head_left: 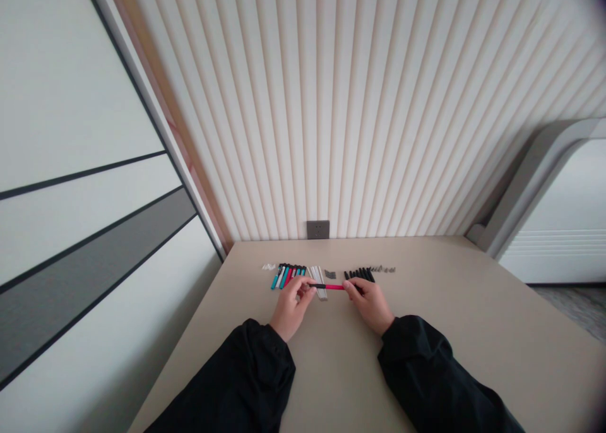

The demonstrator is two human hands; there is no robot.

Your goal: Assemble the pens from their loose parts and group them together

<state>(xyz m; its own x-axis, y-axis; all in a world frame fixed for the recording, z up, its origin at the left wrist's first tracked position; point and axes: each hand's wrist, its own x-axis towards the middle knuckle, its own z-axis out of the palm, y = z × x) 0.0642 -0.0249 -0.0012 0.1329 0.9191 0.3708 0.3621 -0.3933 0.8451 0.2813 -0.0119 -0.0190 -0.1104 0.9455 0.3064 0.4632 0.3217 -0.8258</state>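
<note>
A red pen with a black grip lies level between my two hands, above the table. My left hand pinches its black end, and my right hand is closed on the red end. Just behind my left hand is a row of teal, white and red pen barrels with black ends. Thin white refills lie behind the held pen, partly covered by it. Several black tubular pen parts lie in a row behind my right hand.
Small white parts lie at the left end of the row, small dark springs in the middle, and small grey parts at the right. The beige table meets a ribbed wall with a socket.
</note>
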